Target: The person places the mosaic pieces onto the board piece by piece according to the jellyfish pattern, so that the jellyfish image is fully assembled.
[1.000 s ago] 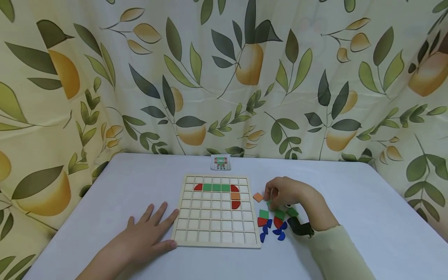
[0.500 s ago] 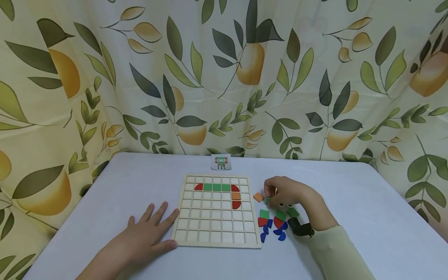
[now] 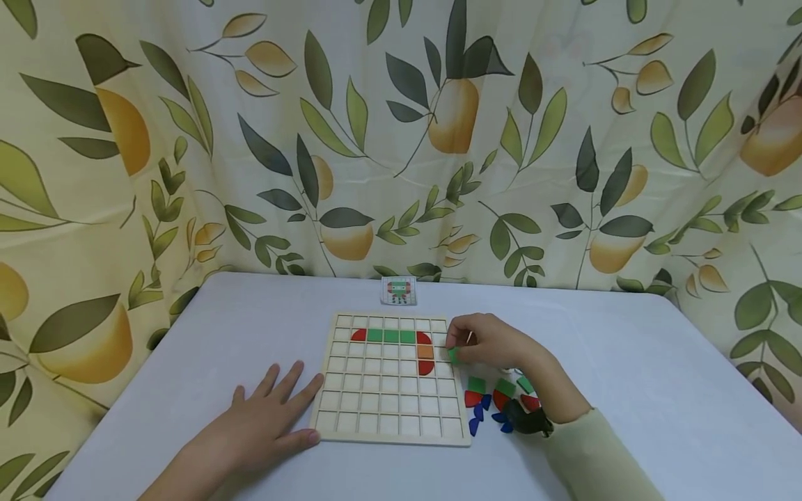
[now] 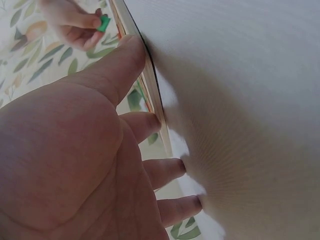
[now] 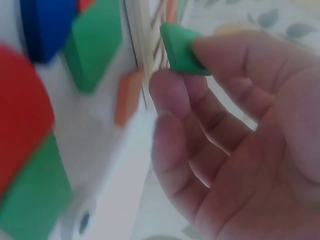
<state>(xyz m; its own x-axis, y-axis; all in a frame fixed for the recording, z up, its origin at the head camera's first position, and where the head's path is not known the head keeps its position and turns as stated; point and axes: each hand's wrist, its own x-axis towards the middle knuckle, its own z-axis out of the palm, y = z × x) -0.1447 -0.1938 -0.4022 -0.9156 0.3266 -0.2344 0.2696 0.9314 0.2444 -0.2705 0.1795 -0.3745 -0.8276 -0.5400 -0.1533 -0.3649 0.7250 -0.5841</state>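
My right hand pinches a green square block between thumb and fingertips, at the right edge of the wooden grid board. My left hand lies on the table with fingers spread, its thumb and index finger touching the board's left side. Near the top of the board sits a row of green squares with a rounded red piece at its left end. Another rounded red piece ends it on the right, above an orange square and a third red piece.
Right of the board lie loose green squares, rounded red pieces and several blue pieces. The right wrist view also shows an orange block beside the board. A small pattern card lies behind it, before a leaf-print curtain.
My right hand has picked up the green block from the loose pieces and moved left with it to the board's right edge. The left hand stays in place.
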